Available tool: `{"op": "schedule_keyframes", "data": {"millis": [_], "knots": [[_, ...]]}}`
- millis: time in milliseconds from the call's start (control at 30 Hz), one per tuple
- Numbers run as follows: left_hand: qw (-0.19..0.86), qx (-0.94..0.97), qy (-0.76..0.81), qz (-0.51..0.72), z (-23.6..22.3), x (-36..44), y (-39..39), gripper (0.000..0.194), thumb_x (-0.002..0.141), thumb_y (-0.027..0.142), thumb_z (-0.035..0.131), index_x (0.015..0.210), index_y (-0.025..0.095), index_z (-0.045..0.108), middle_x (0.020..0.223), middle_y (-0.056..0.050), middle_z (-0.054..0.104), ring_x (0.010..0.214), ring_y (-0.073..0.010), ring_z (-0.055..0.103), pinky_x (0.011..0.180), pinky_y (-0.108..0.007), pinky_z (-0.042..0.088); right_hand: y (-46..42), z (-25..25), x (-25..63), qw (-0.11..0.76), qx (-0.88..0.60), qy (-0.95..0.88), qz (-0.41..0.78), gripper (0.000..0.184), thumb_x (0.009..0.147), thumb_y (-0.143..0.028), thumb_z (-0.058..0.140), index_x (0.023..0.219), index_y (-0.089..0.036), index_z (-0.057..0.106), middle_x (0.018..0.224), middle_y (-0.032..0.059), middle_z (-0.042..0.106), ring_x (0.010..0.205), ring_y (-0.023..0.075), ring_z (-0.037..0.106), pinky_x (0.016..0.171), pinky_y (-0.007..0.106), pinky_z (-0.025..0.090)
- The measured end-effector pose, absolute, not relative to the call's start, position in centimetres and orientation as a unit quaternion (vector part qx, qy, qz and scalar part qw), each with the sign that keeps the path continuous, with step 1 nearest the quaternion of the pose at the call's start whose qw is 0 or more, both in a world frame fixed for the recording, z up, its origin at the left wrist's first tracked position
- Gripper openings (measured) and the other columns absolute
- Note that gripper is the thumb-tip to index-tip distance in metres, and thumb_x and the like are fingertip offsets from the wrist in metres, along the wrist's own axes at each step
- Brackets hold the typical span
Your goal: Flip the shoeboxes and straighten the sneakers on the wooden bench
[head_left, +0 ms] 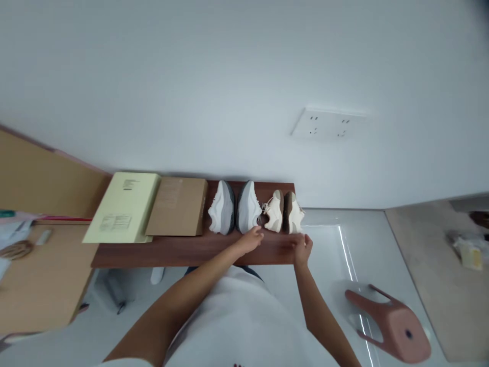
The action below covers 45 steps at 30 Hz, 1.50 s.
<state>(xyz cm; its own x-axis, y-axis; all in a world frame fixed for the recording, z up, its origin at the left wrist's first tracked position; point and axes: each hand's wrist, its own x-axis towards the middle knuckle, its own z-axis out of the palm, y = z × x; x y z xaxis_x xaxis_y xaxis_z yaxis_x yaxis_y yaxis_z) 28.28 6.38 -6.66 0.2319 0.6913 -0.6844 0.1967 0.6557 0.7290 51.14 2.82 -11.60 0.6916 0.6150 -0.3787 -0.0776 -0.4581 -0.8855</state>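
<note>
The brown board (229, 252) meets the pale wall (229, 102) at its back, a strip of wood runs between the shoes and the front edge, and past the right end is floor (324, 275). At this end lie two cream shoes (273, 216), their brownish soles facing each other, and left of them two grey-white shoes (250, 210). The left hand (250, 240), fingers half bent, is beside the nearer grey-white shoe, and the right hand (303, 248), also partly bent, is at the outer cream shoe; whether either hand grips, I cannot tell.
</note>
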Motion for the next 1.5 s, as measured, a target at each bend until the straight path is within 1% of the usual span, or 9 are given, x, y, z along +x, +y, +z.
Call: {"op": "schedule_keyframes", "data": {"millis": [167,300,567,733,900,1200,1300,1400,1500], "knots": [[0.597,0.379,0.669,0.229,-4.6,16.2,0.8,0.049,0.084,0.041,0.062,0.128,0.019,0.065,0.112,-0.013,0.075,0.105,-0.0277,0.070,0.094,-0.038,0.052,0.0,-10.4,49.3,0.508,-0.774,-0.217,0.310,0.058,0.080,-0.064,0.057,0.119,-0.021,0.051,0.113,0.0072,0.061,0.091,0.0190,0.065,0.067,0.028,0.057],[0.511,0.312,0.740,0.306,-4.0,7.8,-3.3,0.049,0.083,0.046,0.062,0.123,0.019,0.067,0.114,-0.015,0.075,0.104,-0.0295,0.071,0.094,-0.043,0.053,1.1,-7.7,45.7,0.525,-0.742,-0.255,0.330,0.053,0.081,-0.059,0.060,0.119,-0.023,0.053,0.116,0.0053,0.061,0.097,0.0192,0.065,0.073,0.029,0.056],[0.406,0.285,0.765,0.410,-2.8,-2.7,-4.3,0.048,0.085,0.054,0.057,0.116,0.019,0.067,0.115,-0.014,0.074,0.098,-0.0275,0.073,0.094,-0.045,0.055,4.9,-1.4,30.1,0.511,-0.636,-0.405,0.413,0.049,0.087,-0.054,0.059,0.126,-0.025,0.052,0.129,0.0077,0.057,0.102,0.0182,0.063,0.077,0.029,0.055],[0.378,0.343,0.742,0.434,-0.9,-9.1,-2.5,0.047,0.086,0.055,0.057,0.116,0.019,0.068,0.112,-0.013,0.075,0.099,-0.0260,0.072,0.097,-0.043,0.053,3.7,-1.1,17.7,0.407,-0.558,-0.605,0.397,0.048,0.090,-0.038,0.055,0.134,-0.022,0.051,0.133,0.0139,0.054,0.110,0.0233,0.060,0.086,0.040,0.057],[0.380,0.366,0.736,0.424,-0.6,-15.7,-2.7,0.042,0.089,0.049,0.055,0.117,0.020,0.067,0.114,-0.012,0.074,0.102,-0.0251,0.072,0.098,-0.042,0.052,1.7,-1.7,8.1,0.248,-0.481,-0.777,0.321,0.050,0.086,-0.021,0.057,0.136,-0.020,0.056,0.144,0.0174,0.049,0.136,0.0319,0.045,0.112,0.056,0.040],[0.352,0.374,0.773,0.373,-1.0,-26.1,-4.0,0.030,0.090,0.035,0.052,0.110,0.021,0.068,0.119,-0.009,0.073,0.114,-0.0257,0.067,0.105,-0.042,0.049,-0.3,-2.7,-1.1,0.263,-0.508,-0.733,0.370,0.051,0.088,-0.019,0.054,0.139,-0.018,0.051,0.137,0.0154,0.056,0.130,0.0259,0.052,0.113,0.049,0.041],[0.373,0.378,0.767,0.360,-1.1,-27.6,-3.3,0.032,0.091,0.035,0.051,0.115,0.021,0.067,0.123,-0.009,0.072,0.116,-0.0260,0.066,0.107,-0.042,0.048,0.3,-2.8,-2.8,0.229,-0.523,-0.732,0.372,0.055,0.090,-0.020,0.053,0.144,-0.016,0.047,0.141,0.0167,0.055,0.132,0.0263,0.051,0.115,0.048,0.040],[0.396,0.379,0.759,0.353,-1.2,-27.9,-2.4,0.035,0.091,0.035,0.051,0.119,0.020,0.066,0.124,-0.010,0.071,0.116,-0.0264,0.066,0.106,-0.043,0.048,0.9,-3.0,-3.8,0.118,-0.547,-0.762,0.326,0.058,0.091,-0.017,0.051,0.148,-0.015,0.045,0.152,0.0186,0.047,0.142,0.0314,0.040,0.120,0.053,0.030],[0.410,0.381,0.749,0.356,-1.4,-27.8,-2.1,0.035,0.091,0.035,0.053,0.119,0.019,0.066,0.124,-0.011,0.070,0.116,-0.0263,0.066,0.106,-0.042,0.048,1.3,-3.5,-3.8,-0.015,-0.570,-0.781,0.255,0.068,0.086,-0.013,0.054,0.152,-0.018,0.042,0.165,0.0165,0.029,0.152,0.0422,0.017,0.119,0.068,0.016]]}}
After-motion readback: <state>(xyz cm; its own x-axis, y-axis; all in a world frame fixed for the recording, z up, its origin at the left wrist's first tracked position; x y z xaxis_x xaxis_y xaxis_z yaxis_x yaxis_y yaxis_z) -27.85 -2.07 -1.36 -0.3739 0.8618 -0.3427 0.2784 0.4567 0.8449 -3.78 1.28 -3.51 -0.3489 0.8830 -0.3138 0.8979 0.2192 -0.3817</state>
